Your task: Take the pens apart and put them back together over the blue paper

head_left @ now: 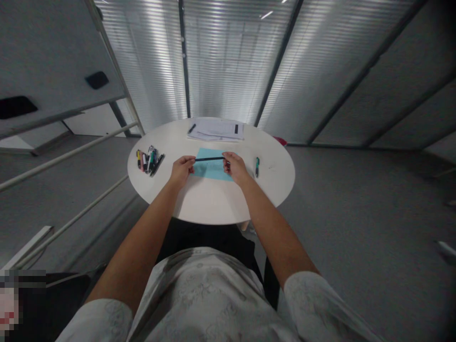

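Note:
My left hand (182, 170) and my right hand (234, 166) pinch the two ends of a thin dark strip (209, 159), held level from side to side. I cannot tell exactly what kind of thing it is. Beneath it a light blue sheet of paper (210, 170) lies on the round white table (210, 204). The strip crosses the upper part of the sheet, and its ends are hidden by my fingers. To the right of my right hand lies a pen with green parts (257, 167).
A bunch of pens and markers (149, 160) lies at the table's left side. At the far edge rests a stack of papers (215, 130) with a dark pen (192, 128) on it. White metal rails (71, 156) stand to the left, and window blinds (228, 61) rise behind.

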Motion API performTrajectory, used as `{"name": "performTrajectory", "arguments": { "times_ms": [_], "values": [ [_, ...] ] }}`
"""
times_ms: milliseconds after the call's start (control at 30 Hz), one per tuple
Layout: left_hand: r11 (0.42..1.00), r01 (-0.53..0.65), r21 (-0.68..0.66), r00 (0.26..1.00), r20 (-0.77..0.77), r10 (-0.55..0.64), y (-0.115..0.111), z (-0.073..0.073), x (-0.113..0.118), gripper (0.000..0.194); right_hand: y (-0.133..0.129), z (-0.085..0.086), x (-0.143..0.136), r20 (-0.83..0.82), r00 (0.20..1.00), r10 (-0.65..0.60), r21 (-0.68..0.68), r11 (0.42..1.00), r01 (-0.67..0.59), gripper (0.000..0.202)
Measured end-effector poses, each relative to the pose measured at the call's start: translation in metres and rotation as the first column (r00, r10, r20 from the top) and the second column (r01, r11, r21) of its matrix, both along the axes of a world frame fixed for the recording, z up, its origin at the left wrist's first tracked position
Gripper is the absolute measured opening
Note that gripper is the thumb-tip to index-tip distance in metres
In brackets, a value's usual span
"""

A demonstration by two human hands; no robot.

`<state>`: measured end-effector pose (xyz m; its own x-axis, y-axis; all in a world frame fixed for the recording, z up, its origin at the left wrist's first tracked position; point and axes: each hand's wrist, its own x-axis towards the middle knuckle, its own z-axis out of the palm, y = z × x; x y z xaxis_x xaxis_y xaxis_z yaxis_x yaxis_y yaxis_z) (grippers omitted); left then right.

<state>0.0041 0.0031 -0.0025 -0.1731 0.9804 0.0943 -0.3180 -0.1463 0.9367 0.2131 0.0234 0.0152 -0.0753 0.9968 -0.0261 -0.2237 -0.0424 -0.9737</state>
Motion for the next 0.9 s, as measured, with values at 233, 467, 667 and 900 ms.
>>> {"name": "performTrajectory", "arguments": {
  "times_ms": [233, 467, 667, 900],
  "values": [
    [1.0, -0.018, -0.005, 1.0, 0.011, 0.018, 0.0011, -0.0002, 0.0009, 0.02, 0.0029, -0.0046, 0.0019, -0.001, 0.999, 0.035, 0.04, 0.999, -0.035, 0.031],
    [1.0, -0.015, 0.018, 1.0, -0.009, 0.015, -0.0007, 0.0007, 0.0014, 0.02, 0.004, -0.0067, 0.002, 0.017, 0.998, 0.052, 0.084, 0.995, -0.054, 0.029],
    [1.0, -0.027, -0.005, 1.0, -0.017, 0.027, -0.0019, 0.0023, 0.0024, 0.015, 0.004, -0.0065, 0.0017, 0.06, 0.998, 0.032, 0.056, 0.998, -0.035, 0.028],
    [1.0, -0.015, 0.001, 1.0, 0.01, 0.015, 0.0004, -0.0003, 0.0004, 0.019, 0.0021, -0.0056, 0.0005, 0.077, 0.997, 0.023, 0.036, 0.999, -0.026, 0.024]
  ]
}}
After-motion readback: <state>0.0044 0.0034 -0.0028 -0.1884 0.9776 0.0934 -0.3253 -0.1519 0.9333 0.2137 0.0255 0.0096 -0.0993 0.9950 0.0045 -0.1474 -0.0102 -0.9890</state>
